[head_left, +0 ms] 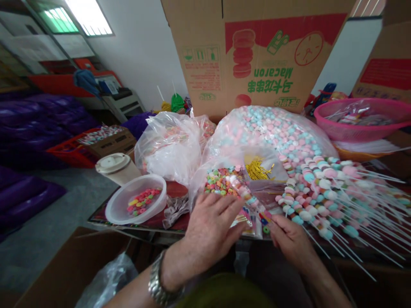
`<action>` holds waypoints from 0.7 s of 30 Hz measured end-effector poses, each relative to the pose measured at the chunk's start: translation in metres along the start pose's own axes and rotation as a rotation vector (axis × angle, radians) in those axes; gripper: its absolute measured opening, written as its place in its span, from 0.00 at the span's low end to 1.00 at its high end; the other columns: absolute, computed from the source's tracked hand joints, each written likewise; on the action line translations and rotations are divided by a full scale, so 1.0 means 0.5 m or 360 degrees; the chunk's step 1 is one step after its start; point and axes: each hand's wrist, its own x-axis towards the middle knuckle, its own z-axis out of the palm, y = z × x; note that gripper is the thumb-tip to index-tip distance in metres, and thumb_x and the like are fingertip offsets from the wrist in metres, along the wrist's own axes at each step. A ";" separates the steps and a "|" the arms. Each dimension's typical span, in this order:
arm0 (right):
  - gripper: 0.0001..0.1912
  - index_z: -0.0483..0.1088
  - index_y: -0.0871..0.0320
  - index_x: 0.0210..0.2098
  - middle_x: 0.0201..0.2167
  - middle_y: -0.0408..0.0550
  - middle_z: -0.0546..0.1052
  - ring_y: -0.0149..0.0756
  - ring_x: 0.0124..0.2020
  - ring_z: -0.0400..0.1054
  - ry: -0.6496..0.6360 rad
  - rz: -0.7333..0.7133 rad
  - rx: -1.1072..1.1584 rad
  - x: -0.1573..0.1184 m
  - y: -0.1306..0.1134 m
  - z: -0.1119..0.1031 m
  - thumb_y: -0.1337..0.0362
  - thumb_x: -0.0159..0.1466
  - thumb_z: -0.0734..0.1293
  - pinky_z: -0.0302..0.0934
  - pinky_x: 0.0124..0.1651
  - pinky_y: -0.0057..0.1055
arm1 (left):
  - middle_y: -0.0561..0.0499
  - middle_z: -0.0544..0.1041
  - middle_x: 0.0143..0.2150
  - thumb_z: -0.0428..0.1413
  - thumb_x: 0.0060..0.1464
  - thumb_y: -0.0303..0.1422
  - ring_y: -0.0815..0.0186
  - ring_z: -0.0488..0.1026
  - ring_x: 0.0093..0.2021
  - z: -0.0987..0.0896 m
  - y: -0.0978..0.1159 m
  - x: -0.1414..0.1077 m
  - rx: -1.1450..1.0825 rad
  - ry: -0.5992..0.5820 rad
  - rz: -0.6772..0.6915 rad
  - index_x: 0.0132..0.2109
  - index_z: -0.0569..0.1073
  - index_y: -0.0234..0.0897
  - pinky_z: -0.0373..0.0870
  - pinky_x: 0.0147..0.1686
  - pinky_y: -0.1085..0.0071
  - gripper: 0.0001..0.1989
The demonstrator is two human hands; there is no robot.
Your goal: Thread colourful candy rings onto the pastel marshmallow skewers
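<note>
Dark red tabletop (175, 189), crowded with confectionery, before a pale wall (141, 47) and a large upright cardboard box (205, 55) printed upside down with "Macaron". Near centre, the right hand (290, 239) pinches the near end of a candy skewer (248, 197) between thumb and curled forefinger, beside a brightly coloured section. From these fingertips the skewer slants toward the far left, its row of pale sweets lying beyond the fingertips of the left hand (210, 229). The left hand is held palm down, fingers extended and slightly parted, thumb set apart; whether it touches the skewer cannot be told. A metal-banded watch (157, 280) encircles the left wrist.

Beyond the hands, an open plastic bag (196, 182) contains multicoloured rings; just right of it are gold twist ties (258, 169). Farther back, a large clear bag (272, 128) bulges with pink, blue and white sweets. At right, finished skewers (337, 196) lie heaped, their white sticks pointing mostly to the near right; a pink basket (362, 130) stands beyond them. At left, a translucent bowl (112, 207) holds a few coloured pieces, with a lidded cup (120, 171) just behind it.
</note>
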 end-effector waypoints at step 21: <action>0.12 0.69 0.57 0.31 0.23 0.43 0.74 0.31 0.19 0.66 0.0648 -0.0058 0.0762 0.033 -0.037 -0.005 0.55 0.61 0.64 0.64 0.24 0.31 | 0.58 0.63 0.23 0.44 0.59 0.43 0.72 0.60 0.22 0.041 -0.078 0.018 0.0148 -0.0914 -0.0437 0.32 0.64 0.37 0.56 0.21 0.77 0.15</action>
